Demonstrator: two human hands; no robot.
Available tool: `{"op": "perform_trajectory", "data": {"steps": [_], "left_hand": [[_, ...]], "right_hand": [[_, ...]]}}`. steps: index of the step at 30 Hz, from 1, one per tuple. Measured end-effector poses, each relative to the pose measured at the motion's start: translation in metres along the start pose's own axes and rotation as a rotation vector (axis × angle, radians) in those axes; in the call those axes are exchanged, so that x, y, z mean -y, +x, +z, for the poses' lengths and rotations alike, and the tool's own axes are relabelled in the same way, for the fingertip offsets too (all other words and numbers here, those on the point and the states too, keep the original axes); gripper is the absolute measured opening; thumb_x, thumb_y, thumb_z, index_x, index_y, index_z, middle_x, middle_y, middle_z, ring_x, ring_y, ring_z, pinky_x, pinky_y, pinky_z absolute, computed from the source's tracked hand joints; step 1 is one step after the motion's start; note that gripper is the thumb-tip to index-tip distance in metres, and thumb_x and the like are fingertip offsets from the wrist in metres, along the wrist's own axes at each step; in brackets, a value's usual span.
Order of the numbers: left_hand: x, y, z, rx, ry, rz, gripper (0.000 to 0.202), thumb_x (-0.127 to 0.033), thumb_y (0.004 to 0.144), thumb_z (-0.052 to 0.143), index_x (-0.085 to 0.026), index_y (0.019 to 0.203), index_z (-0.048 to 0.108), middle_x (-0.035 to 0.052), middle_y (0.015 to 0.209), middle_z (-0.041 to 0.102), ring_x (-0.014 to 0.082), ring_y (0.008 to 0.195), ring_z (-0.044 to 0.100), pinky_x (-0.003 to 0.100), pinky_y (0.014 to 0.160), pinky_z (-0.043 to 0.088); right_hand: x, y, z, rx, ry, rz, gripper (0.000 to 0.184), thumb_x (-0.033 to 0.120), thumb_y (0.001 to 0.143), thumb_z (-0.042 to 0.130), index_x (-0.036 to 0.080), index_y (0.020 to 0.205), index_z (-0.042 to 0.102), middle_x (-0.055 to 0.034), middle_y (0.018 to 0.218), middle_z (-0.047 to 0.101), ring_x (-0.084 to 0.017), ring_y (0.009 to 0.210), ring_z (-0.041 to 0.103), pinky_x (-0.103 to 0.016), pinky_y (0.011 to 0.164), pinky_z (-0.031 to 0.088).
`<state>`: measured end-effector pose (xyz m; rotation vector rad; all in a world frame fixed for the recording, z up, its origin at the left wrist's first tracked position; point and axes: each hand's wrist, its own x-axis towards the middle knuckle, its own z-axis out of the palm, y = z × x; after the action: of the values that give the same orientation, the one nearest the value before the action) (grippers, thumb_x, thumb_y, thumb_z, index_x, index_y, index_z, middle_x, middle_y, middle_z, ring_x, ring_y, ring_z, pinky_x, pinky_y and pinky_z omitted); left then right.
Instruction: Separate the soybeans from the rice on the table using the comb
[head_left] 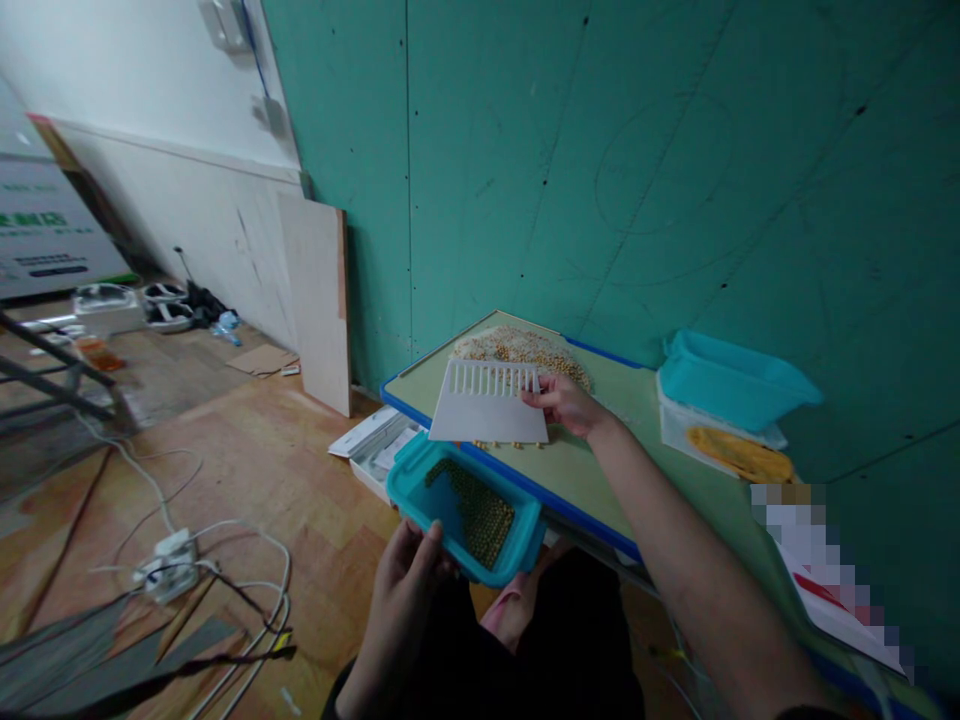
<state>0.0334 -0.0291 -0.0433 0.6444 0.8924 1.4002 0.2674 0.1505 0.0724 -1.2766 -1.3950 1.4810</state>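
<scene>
My left hand (409, 575) grips the near rim of a teal plastic box (466, 510) held just below the table's front edge; green beans lie inside it. My right hand (564, 402) pinches the right side of a white slotted scraper (489, 405) standing on the green tabletop (600, 470). A few yellow beans lie along the scraper's lower edge. Behind it spreads a pile of mixed beans (521, 350) near the table's far corner.
A teal lid and a white box with yellow contents (724, 425) stand at the table's right. The green wall (637, 160) backs the table. A power strip with cables (171, 565) and white boxes (375, 445) lie on the wooden floor at left.
</scene>
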Motion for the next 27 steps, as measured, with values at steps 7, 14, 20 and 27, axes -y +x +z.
{"op": "perform_trajectory", "data": {"steps": [7,14,20,27], "left_hand": [[-0.001,-0.003,0.003,-0.014,-0.007,-0.010,0.031,-0.045,0.078,0.078,-0.019,0.081,0.061,-0.0039,0.064,0.059,0.0091,0.054,0.053,0.021,0.053,0.046],[-0.005,-0.006,0.012,-0.032,-0.034,0.008,0.032,-0.045,0.076,0.079,-0.019,0.079,0.061,-0.0034,0.066,0.058,0.0098,0.058,0.054,0.021,0.055,0.047],[0.000,-0.008,0.014,-0.056,-0.051,-0.001,0.031,-0.045,0.077,0.079,-0.019,0.085,0.063,-0.0032,0.070,0.058,0.0094,0.059,0.053,0.020,0.055,0.045],[0.003,-0.009,0.014,-0.043,-0.055,-0.013,0.030,-0.045,0.078,0.077,-0.020,0.087,0.064,-0.0031,0.072,0.058,0.0099,0.061,0.053,0.020,0.056,0.044]], "right_hand": [[0.001,-0.005,-0.002,-0.006,0.001,0.020,0.043,0.037,0.054,0.089,0.015,0.085,0.069,-0.0024,0.071,0.069,-0.014,0.059,0.061,-0.024,0.051,0.047],[-0.002,-0.011,-0.005,-0.043,0.015,0.024,0.043,0.037,0.054,0.090,0.016,0.086,0.070,-0.0035,0.075,0.071,-0.016,0.062,0.064,-0.027,0.054,0.050],[-0.004,-0.023,-0.005,-0.084,0.028,0.009,0.049,0.041,0.050,0.091,0.015,0.085,0.070,-0.0026,0.073,0.070,-0.015,0.060,0.062,-0.026,0.052,0.047],[-0.006,-0.031,-0.009,-0.100,0.038,0.003,0.049,0.041,0.051,0.091,0.014,0.086,0.070,-0.0025,0.076,0.070,-0.016,0.063,0.063,-0.027,0.056,0.049]]}}
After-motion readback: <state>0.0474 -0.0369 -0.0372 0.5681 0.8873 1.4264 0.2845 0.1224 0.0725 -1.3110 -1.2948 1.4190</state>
